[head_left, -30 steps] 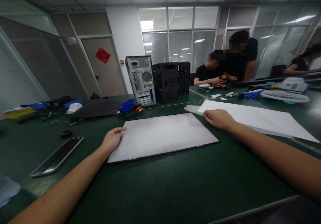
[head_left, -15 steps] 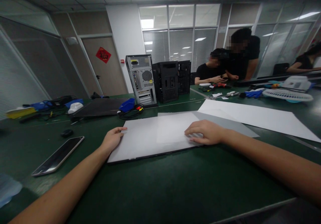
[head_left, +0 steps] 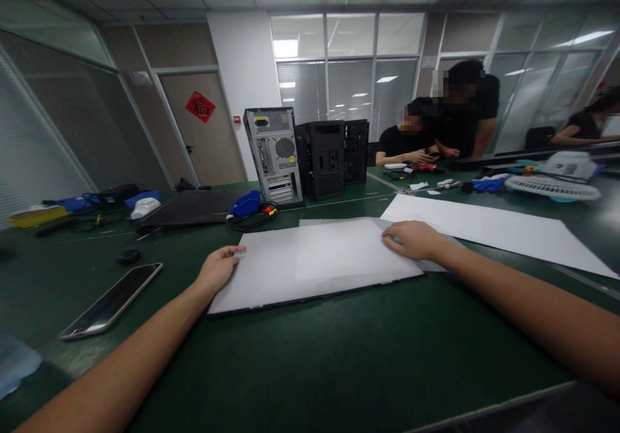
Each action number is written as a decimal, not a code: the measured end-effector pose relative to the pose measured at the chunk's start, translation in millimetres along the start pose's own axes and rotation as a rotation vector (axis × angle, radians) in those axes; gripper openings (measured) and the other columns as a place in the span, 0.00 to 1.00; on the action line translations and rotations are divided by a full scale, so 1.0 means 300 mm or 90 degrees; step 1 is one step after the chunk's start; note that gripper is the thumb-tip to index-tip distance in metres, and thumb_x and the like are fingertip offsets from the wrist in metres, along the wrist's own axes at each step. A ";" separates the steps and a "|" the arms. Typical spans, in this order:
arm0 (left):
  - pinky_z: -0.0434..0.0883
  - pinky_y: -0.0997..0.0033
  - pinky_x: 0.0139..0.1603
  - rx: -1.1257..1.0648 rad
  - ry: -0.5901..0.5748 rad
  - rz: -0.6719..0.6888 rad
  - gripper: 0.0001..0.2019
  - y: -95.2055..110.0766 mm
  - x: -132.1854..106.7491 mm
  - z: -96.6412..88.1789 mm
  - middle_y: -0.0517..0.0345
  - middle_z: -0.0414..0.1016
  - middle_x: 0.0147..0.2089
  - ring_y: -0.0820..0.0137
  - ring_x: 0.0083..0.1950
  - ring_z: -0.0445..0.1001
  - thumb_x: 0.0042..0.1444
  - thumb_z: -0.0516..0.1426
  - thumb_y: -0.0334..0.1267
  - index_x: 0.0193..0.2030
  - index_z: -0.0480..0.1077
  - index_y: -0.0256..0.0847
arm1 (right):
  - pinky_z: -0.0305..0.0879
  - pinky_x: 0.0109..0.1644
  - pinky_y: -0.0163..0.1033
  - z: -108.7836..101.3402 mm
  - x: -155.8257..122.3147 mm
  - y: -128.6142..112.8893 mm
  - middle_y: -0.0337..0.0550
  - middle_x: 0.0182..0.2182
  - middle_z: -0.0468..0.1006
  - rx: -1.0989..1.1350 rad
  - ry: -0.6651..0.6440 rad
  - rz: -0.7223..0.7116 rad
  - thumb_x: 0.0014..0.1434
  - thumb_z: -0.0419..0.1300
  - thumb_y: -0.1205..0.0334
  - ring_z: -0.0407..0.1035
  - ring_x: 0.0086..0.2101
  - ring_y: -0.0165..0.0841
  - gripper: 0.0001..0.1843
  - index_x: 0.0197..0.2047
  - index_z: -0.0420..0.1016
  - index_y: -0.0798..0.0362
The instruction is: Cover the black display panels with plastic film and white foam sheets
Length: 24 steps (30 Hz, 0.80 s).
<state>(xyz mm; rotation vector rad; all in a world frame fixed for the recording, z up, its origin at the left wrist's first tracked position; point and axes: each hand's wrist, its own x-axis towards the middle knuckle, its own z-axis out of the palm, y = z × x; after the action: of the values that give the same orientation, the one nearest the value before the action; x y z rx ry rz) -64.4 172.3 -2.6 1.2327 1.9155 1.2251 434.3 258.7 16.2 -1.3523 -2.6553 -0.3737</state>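
Grip of the left hand [head_left: 217,273] pinches the panel [head_left: 261,274] at its left edge, thumb on top, fingers mostly hidden; that hold probably steadies the panel against any drag from above. Bent fingers of the right hand [head_left: 414,239] meet the thin sheet [head_left: 339,251] near the panel's right end, though I cannot tell whether they pinch it or only press. The sheet covers the panel's right part and pokes out past its far and right edges, so one hand per piece makes sense. The panel lies flat on the surface [head_left: 310,362], squarely before the person, presumably for easy reach by both arms. Just beyond the right hand lies a white sheet [head_left: 504,229], beside the panel and within reach. The phone [head_left: 113,300] sits off left, likely to be out of the way, and the grey tower [head_left: 276,155] stands well behind, leaving room.
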 end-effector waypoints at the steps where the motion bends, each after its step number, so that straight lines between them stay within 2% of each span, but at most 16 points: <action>1: 0.63 0.74 0.23 -0.003 -0.001 0.003 0.20 -0.004 0.003 -0.001 0.61 0.77 0.27 0.72 0.23 0.69 0.45 0.58 0.30 0.47 0.77 0.39 | 0.65 0.49 0.45 -0.002 0.001 -0.016 0.46 0.47 0.79 0.029 0.008 -0.023 0.65 0.47 0.47 0.72 0.45 0.41 0.24 0.51 0.78 0.49; 4: 0.63 0.74 0.23 0.006 0.012 0.010 0.20 -0.004 0.002 -0.003 0.61 0.77 0.28 0.72 0.23 0.70 0.45 0.58 0.30 0.47 0.78 0.40 | 0.64 0.54 0.45 -0.010 0.004 -0.055 0.46 0.49 0.78 0.113 0.029 -0.101 0.65 0.49 0.47 0.71 0.47 0.39 0.24 0.56 0.75 0.49; 6: 0.63 0.74 0.23 0.022 0.023 0.011 0.19 0.003 -0.005 -0.003 0.60 0.77 0.29 0.72 0.24 0.70 0.45 0.59 0.31 0.47 0.78 0.40 | 0.64 0.56 0.47 -0.013 0.008 -0.060 0.46 0.50 0.78 0.125 0.053 -0.123 0.65 0.50 0.47 0.71 0.48 0.40 0.25 0.57 0.75 0.50; 10: 0.63 0.74 0.23 0.023 0.027 0.006 0.19 0.016 -0.017 -0.002 0.60 0.77 0.29 0.72 0.23 0.70 0.45 0.59 0.30 0.46 0.78 0.40 | 0.65 0.52 0.51 -0.008 0.010 -0.018 0.49 0.47 0.79 0.053 0.093 -0.053 0.65 0.49 0.48 0.72 0.46 0.44 0.24 0.51 0.79 0.51; 14: 0.62 0.74 0.23 0.030 0.029 -0.004 0.21 0.021 -0.021 0.000 0.61 0.75 0.25 0.72 0.21 0.68 0.46 0.58 0.30 0.49 0.77 0.39 | 0.67 0.45 0.50 0.001 0.003 0.018 0.49 0.40 0.81 0.017 0.052 0.017 0.65 0.49 0.48 0.73 0.41 0.44 0.23 0.46 0.81 0.51; 16: 0.62 0.74 0.23 0.048 0.042 -0.006 0.23 0.023 -0.020 -0.001 0.61 0.75 0.25 0.71 0.21 0.68 0.46 0.58 0.30 0.51 0.77 0.39 | 0.67 0.47 0.49 0.002 0.000 0.012 0.49 0.42 0.81 0.047 0.038 -0.013 0.65 0.49 0.48 0.73 0.42 0.44 0.23 0.46 0.81 0.51; 21: 0.65 0.73 0.26 0.064 0.049 -0.015 0.25 0.017 -0.008 -0.003 0.56 0.79 0.31 0.70 0.25 0.72 0.47 0.58 0.30 0.55 0.75 0.37 | 0.63 0.58 0.47 -0.005 -0.001 -0.028 0.46 0.53 0.76 0.177 0.028 -0.132 0.66 0.50 0.46 0.70 0.52 0.40 0.25 0.57 0.75 0.51; 24: 0.67 0.72 0.28 0.070 0.048 -0.005 0.25 0.009 0.001 -0.005 0.53 0.81 0.35 0.69 0.27 0.74 0.47 0.59 0.30 0.55 0.75 0.36 | 0.61 0.60 0.49 -0.008 0.002 -0.026 0.47 0.53 0.76 0.161 0.053 -0.139 0.66 0.50 0.46 0.69 0.53 0.40 0.25 0.57 0.74 0.51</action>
<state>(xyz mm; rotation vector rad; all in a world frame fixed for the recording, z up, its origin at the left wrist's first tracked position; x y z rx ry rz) -64.6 172.5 0.6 1.2503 2.0641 1.1914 427.7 254.2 17.4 -0.9567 -2.6769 -0.1068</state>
